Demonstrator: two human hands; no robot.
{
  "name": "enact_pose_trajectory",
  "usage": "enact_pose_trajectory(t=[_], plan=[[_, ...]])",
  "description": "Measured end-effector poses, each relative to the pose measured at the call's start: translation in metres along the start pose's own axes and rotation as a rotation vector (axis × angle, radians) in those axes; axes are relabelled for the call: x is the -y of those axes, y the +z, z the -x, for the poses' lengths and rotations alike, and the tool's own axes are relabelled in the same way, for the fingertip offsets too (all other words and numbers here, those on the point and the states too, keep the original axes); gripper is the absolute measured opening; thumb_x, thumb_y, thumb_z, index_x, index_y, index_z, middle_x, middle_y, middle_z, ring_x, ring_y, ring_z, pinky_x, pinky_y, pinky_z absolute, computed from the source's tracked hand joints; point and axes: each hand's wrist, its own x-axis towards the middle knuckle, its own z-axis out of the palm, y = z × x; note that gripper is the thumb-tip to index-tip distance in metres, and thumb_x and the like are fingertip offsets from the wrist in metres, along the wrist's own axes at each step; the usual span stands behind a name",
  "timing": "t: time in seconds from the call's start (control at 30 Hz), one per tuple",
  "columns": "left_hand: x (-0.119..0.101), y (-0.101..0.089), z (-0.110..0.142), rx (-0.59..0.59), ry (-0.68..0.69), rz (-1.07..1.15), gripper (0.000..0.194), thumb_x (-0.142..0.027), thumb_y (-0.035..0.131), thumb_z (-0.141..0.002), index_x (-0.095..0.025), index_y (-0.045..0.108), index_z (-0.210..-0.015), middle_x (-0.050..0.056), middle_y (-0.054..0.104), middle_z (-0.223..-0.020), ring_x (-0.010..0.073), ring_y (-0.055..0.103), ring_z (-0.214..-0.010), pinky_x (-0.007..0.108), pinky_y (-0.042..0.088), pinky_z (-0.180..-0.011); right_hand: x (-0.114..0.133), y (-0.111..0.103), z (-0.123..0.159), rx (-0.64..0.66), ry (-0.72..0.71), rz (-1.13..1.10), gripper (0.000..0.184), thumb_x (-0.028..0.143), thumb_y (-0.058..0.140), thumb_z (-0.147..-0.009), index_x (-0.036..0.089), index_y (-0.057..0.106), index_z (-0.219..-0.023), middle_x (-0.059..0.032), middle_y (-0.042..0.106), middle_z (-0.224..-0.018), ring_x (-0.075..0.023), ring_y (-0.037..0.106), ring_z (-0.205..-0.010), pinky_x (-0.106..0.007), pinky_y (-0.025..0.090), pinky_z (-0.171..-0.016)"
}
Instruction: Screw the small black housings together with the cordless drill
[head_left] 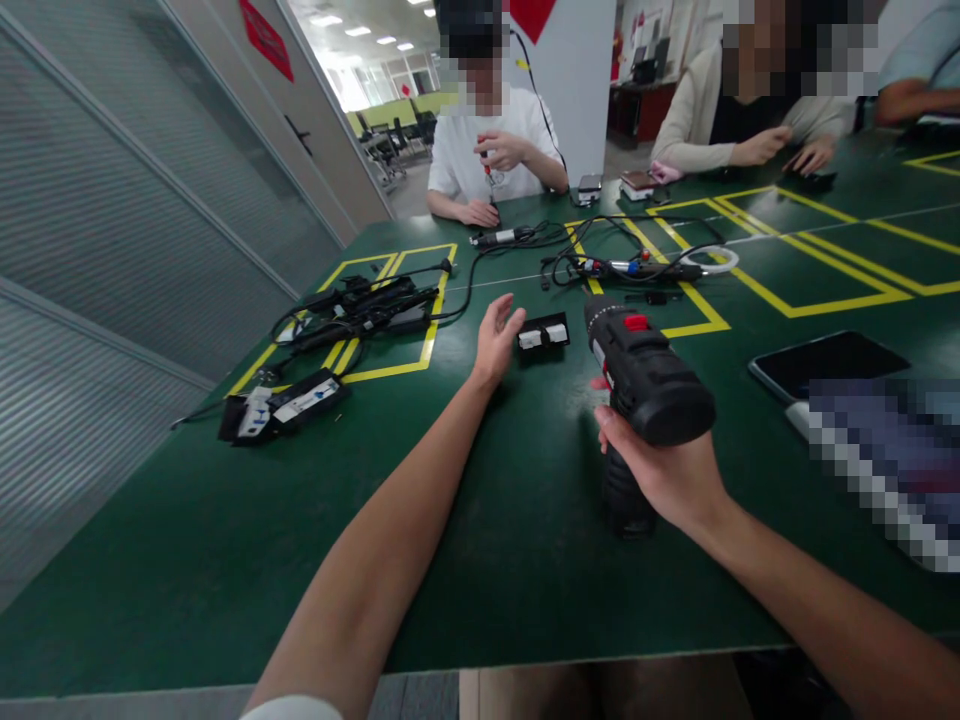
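My right hand (664, 470) is wrapped round the grip of a black cordless drill (645, 375) with a red switch on top, its chuck pointing away from me over the green table (480, 560). My left hand (496, 338) reaches forward, open, with fingers loosely apart, holding nothing. It hovers just left of a small black block with white labels (543, 333) and does not touch it.
A black battery pack and cables (289, 405) lie left, more black gear (360, 305) in a yellow-taped square. Wired tools (645, 266) lie beyond. A dark tablet (825, 362) is at right. Two other people sit across the table working with their hands.
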Motion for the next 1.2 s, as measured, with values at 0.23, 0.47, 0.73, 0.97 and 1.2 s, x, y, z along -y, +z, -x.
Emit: enact_pose_trajectory(t=[0.23,0.47,0.73,0.97,1.2], plan=[[-0.066,-0.023,0.097,-0.072,0.224,0.056,0.048,-0.056,0.051,-0.084,-0.023,0.055,-0.118,0.011,0.055,-0.124,0.0285,0.051,-0.121,0.048,0.039,-0.109,0.013,0.002,0.004,0.241,-0.106,0.027,0.102,0.014,0.066,-0.076,0.025,0.004,-0.156,-0.0143,0.045,-0.146,-0.0327,0.054,-0.123,-0.051,0.045,-0.101],[-0.119,-0.028,0.193,0.454,-0.109,0.359,0.062,-0.046,0.068,-0.077,-0.036,0.046,-0.135,0.009,0.055,-0.13,0.031,0.052,-0.123,0.052,0.043,-0.106,0.021,0.031,0.007,0.465,-0.256,0.122,0.099,0.012,0.06,-0.075,0.026,0.004,-0.156,-0.0146,0.037,-0.152,-0.0349,0.045,-0.131,-0.059,0.044,-0.102],[-0.131,-0.036,0.164,0.08,-0.376,0.489,0.049,-0.031,0.058,-0.08,-0.027,0.052,-0.128,0.007,0.064,-0.107,0.0264,0.063,-0.104,0.045,0.052,-0.09,0.042,0.034,-0.023,0.606,-0.368,0.164,0.069,0.016,0.055,-0.082,0.023,0.036,-0.148,-0.0126,0.051,-0.141,-0.0294,0.058,-0.116,-0.047,0.051,-0.094],[-0.124,-0.064,0.139,0.146,-0.351,0.467,0.028,-0.029,0.061,-0.076,-0.023,0.06,-0.104,0.002,0.06,-0.096,0.0124,0.057,-0.064,0.037,0.053,-0.074,-0.059,0.028,-0.122,0.055,-0.203,0.222,0.041,0.028,0.056,-0.085,0.015,0.059,-0.124,-0.0107,0.066,-0.104,-0.0211,0.064,-0.083,-0.036,0.054,-0.073],[-0.131,-0.063,0.135,0.199,-0.361,0.434,0.048,-0.024,0.065,-0.072,-0.026,0.057,-0.12,-0.002,0.05,-0.076,0.0133,0.055,-0.062,0.036,0.05,-0.073,-0.138,0.051,-0.147,0.166,0.069,0.274,0.073,0.047,0.066,-0.079,0.014,0.046,-0.141,-0.0177,0.05,-0.139,-0.0296,0.05,-0.126,-0.046,0.038,-0.107]])
